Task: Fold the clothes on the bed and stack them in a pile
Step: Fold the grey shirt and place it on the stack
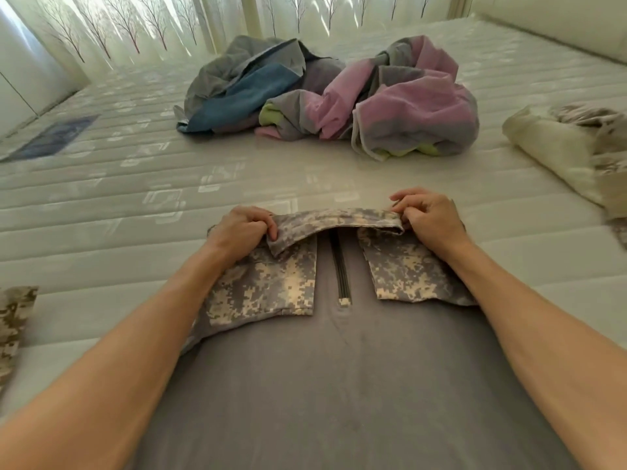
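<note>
Quilted white mattress (101, 212) stretches under my arms, with a grey shirt (339, 385) with camouflage shoulders lying flat before me. My left hand (242, 228) pinches one end of its collar (336, 220), my right hand (431, 215) the other; crumpled clothes (339, 96) lie beyond.

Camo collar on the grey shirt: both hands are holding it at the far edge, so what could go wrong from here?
1. The left hand and right hand pinch only the collar; pulling may drag the grey shirt and wrinkle its flat body.
2. The zipper is shut only low down, so the camo chest panels could shift unevenly in a fold.
3. The crumpled pile lies just beyond, leaving limited room to slide the shirt forward.
</note>
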